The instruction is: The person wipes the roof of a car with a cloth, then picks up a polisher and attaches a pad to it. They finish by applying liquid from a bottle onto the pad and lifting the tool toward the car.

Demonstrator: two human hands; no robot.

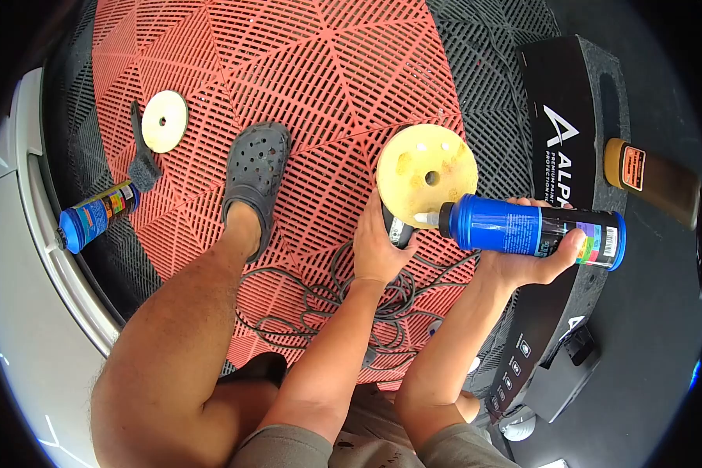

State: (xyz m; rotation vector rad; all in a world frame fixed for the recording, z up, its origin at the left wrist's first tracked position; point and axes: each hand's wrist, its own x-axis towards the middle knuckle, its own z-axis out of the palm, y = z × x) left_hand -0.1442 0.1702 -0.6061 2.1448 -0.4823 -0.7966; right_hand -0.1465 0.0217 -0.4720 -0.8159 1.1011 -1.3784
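Note:
My left hand (378, 248) grips the dark handle of a polisher (398, 229), whose round yellow foam pad (427, 173) faces up, with a hole at its centre. In my right hand (534, 261) is a blue and black bottle (534, 228) lying sideways, its pale nozzle tip over the pad's lower edge. Two small white blobs and several darker damp patches show on the pad. Whether the nozzle tip touches the foam I cannot tell.
On the red grid floor (304, 47) lie a second pad (164, 122), a brush (143, 168) and another bottle (101, 215). A coiled black cable (398, 300) is below my hands. A brown bottle (655, 179) stands right, past a black ALPHA box (558, 101). A car (39, 312) borders the left.

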